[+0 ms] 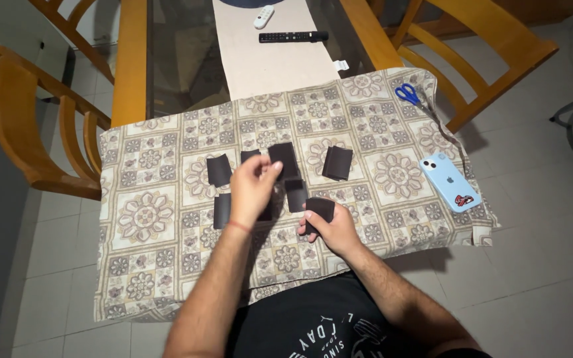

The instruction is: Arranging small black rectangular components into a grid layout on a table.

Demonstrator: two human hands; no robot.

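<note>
I see a big wooden table (pixel 130 59) with a glass top, and wooden chairs (pixel 31 126) around it. A patterned cloth (pixel 167 219) lies over the near end of the table. On the cloth lie some small dark fabric pieces (pixel 219 170), spread out near the middle. A light blue phone (pixel 448 180) rests near the right edge of the cloth, and blue scissors (pixel 407 93) lie at its far right corner. Two remotes, one black (pixel 293 37) and one white (pixel 264 16), sit farther up the table. The right hand (pixel 331 229) has its fingers closed around one dark piece (pixel 319 209), just at the near side of the group. The left hand (pixel 253 189) is lifted over the pieces with fingertips pinched together; I cannot tell if it holds anything. I think the pieces are light, soft and floppy, so pinching one by an edge should work best.
</note>
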